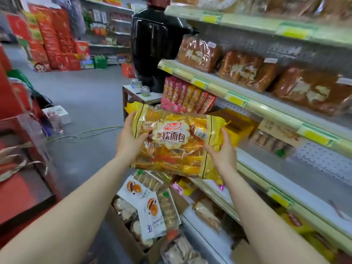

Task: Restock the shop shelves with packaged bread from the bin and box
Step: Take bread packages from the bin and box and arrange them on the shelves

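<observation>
A big yellow bag of soft bread point(175, 147) hangs in the air in front of the shelf unit point(266, 111). My left hand point(129, 138) grips its left end, thumb on the front. My right hand point(222, 149) grips its right end from below. The bag is level with the third shelf point(285, 168), whose grey board shows beside it. Under my arms stands an open cardboard box point(133, 241) holding white bread packets point(146, 202) and clear bags of buns. Brown loaves in clear wrap point(245, 70) line the shelf above.
Pink and orange snack packs point(186, 97) and yellow bags point(236, 122) sit at the shelf's left end. A black urn point(156, 44) on a small table stands at the shelf end. Red crates point(17, 159) are at my left, stacked red boxes point(57, 39) far back, a green cable point(91, 133) on the floor.
</observation>
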Demonstrator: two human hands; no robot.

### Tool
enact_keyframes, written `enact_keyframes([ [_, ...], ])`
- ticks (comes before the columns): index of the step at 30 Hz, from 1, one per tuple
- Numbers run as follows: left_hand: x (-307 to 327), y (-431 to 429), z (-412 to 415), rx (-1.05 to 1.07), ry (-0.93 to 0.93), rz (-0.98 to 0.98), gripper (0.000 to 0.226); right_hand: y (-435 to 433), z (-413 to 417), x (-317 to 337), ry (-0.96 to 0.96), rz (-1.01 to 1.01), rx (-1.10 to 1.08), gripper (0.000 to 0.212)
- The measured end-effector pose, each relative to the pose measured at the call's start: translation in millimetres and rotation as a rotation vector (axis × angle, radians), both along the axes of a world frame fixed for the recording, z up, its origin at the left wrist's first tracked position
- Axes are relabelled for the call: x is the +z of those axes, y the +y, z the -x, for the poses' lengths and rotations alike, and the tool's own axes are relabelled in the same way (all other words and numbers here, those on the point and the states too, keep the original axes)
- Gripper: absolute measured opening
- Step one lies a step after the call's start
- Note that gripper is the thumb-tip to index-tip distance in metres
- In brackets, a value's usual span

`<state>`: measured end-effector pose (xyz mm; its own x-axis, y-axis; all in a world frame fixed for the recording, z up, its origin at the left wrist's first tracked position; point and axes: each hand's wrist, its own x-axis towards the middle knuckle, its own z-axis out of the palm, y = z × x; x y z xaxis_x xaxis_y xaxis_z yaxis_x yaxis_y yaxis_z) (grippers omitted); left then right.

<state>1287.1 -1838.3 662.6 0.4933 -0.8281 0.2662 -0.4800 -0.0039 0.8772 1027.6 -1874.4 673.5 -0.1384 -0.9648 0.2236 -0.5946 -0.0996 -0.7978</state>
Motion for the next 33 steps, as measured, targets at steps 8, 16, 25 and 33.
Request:
enact_keyframes([
  [8,59,35,102,-0.171,-0.019,0.059,0.079,80,107,60,0.050,0.086,-0.173,0.083],
  [16,134,62,218,-0.290,-0.010,0.203,0.079,137,218,144,0.098,0.216,-0.284,0.083],
  [25,227,72,333,-0.404,-0.012,0.377,0.080,185,330,234,0.140,0.399,-0.385,0.085],
  [33,288,58,396,-0.464,0.032,0.476,0.078,189,384,293,0.198,0.506,-0.499,0.084],
])
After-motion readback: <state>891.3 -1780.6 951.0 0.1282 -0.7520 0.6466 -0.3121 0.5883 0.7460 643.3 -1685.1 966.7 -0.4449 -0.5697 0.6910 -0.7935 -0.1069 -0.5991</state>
